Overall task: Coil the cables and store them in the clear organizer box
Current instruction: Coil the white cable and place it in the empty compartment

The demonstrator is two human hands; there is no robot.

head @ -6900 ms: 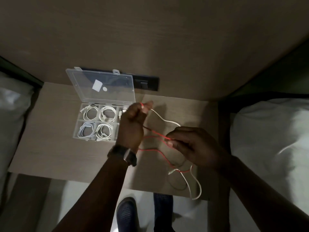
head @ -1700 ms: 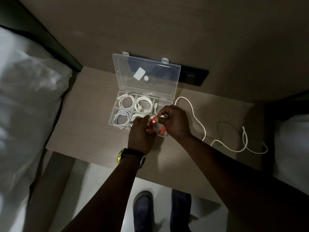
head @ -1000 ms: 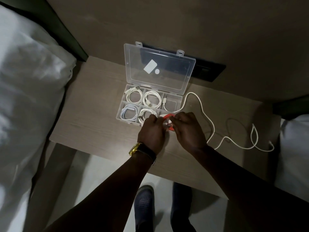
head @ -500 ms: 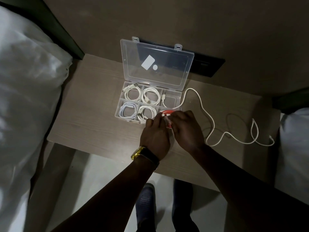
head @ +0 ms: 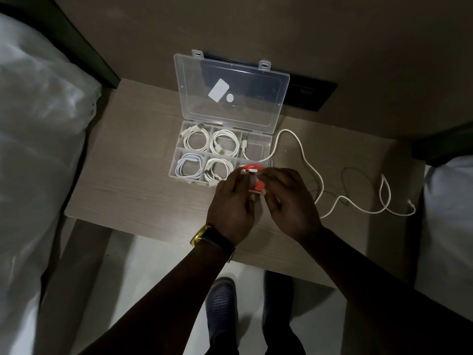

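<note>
Red cable coil (head: 252,175) sits over the organizer box (head: 225,156), at its front right compartment, pinched between both hands. Left hand (head: 231,201) fingers clamp its left side; right hand (head: 289,198) fingers grip the right. Uncoiled white cable (head: 307,162) trails across the table (head: 133,180); one end lies in the back right compartment.

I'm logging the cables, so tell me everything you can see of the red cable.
The red cable is wound into a small tight coil with white ends. The left hand and right hand pinch it together, just above the near right compartment of the clear organizer box. The hands hide much of it.
</note>
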